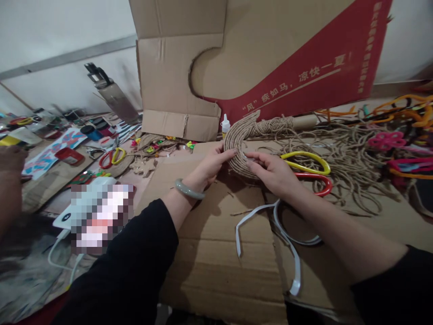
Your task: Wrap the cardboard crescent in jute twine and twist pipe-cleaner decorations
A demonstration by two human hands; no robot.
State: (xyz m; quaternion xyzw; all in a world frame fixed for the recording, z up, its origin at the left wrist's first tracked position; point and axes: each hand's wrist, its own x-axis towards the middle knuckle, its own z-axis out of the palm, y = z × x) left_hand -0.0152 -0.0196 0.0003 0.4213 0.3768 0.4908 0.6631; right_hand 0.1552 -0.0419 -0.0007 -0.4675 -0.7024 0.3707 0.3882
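Observation:
Between my hands is a curved piece covered in side-by-side rows of brown twine point(241, 137), shaped like a hook. My left hand point(214, 163) grips its left side, with the thumb lying across the rows. On the right edge, my right hand point(270, 171) pinches the piece with thumb and forefinger; whatever sits between those fingertips is too small to make out. Scissors with one yellow and one red handle point(306, 163) lie just beyond my right hand, their blades hidden. Below my right wrist a white strip point(287, 239) curls over the cardboard.
Loose twine point(341, 158) heaps up on the right beside pink and orange pipe cleaners point(385, 141). A white-capped glue bottle point(225, 124) stands behind the piece. Cut cardboard point(176, 76) rises at the back. Leftward are a power bank point(84, 201), red-yellow scissors point(112, 158), a drink bottle point(113, 95) and another person's hand point(11, 180).

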